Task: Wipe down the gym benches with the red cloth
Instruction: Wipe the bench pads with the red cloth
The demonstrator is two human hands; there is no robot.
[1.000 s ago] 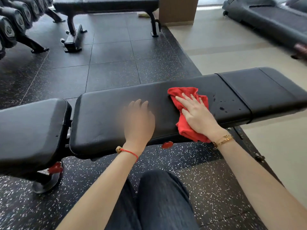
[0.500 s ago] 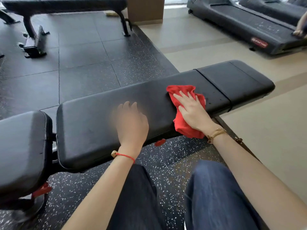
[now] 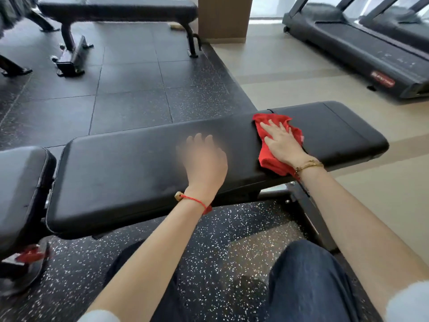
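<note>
Big black padded worktop (image 3: 139, 163), long, across the middle of the view. Behind it, a far bench (image 3: 116, 6) on the dark floor, not yet reached by the cloth. Off to the right, a treadmill (image 3: 359, 43) on the pale floor.

On the worktop near its right end, the red cloth (image 3: 267, 159). Lies bunched and flat, from the far edge to the near edge, with one bit over the near edge. Sits right by the seam where the short end pad (image 3: 336, 126) starts.

On top of the cloth, the right grip (image 3: 282, 144). Fingers straight and spread apart, palm down, pressed flat on the cloth, not wrapped round it.

Near the middle of the worktop, the left grip (image 3: 204, 161). A bit blurry, but fingers look loose and apart, with nothing inside. Rests on the black pad, well apart from the cloth.

Probably mid-wipe on this worktop, with the end pad and the far bench left to do.

Cloth likely light, soft and floppy. Easy to bunch up or slip out under a flat palm on smooth padding. Best pressed down from the top in the middle, or pinched at the thick bunched part.
</note>
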